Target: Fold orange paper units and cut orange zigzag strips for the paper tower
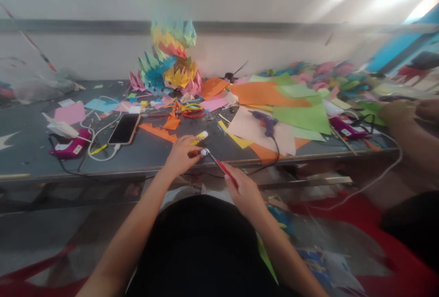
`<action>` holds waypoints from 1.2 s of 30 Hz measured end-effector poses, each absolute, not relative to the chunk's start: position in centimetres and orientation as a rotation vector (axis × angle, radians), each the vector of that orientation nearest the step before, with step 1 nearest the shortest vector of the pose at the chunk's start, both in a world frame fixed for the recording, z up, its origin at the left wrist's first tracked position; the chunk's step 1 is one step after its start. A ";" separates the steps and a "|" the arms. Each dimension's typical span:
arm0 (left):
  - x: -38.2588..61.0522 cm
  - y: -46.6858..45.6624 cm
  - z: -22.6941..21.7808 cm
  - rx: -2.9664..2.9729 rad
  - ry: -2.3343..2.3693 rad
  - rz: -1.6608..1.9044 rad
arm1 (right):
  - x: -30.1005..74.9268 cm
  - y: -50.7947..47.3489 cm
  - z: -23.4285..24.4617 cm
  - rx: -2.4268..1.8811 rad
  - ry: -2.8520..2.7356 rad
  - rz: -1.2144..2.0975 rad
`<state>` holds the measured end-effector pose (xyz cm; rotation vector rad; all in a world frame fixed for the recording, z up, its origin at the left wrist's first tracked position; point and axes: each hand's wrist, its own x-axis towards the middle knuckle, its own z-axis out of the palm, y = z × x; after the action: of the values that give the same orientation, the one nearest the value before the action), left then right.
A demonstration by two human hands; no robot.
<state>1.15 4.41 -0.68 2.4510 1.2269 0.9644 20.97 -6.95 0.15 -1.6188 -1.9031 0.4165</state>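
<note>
Red-handled tool [226, 169] meets a small white piece [203, 152] above the near edge of the grey table [30, 118].

The left hand [181, 156] pinches the white piece in a narrow grip; whether it also holds the yellow tube [200, 138] by its fingers, I cannot tell. The right hand [247, 191] is closed around the tool's handle, its tip at the piece. Left lies a phone [124, 128]; right, a glue gun [268, 124] on paper; far, a folded-paper model [157, 75].
</note>
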 end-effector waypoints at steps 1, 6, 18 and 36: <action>1.2 4.4 -0.7 2.450 1.223 0.968 | 21.0 -6.9 0.2 -1.621 -1.904 0.417; 1.2 4.4 -0.8 2.457 1.218 0.999 | 20.9 -6.9 0.2 -1.641 -1.908 0.415; 1.1 4.4 -0.8 2.475 1.238 0.972 | 21.4 -6.7 0.1 -1.609 -1.902 0.407; 1.2 4.5 -1.0 2.467 1.224 1.001 | 21.4 -6.4 0.1 -1.628 -1.932 0.415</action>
<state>1.15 4.46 -1.00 2.4668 1.2237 1.0010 21.40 -6.37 0.14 -1.6281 -1.9315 0.4152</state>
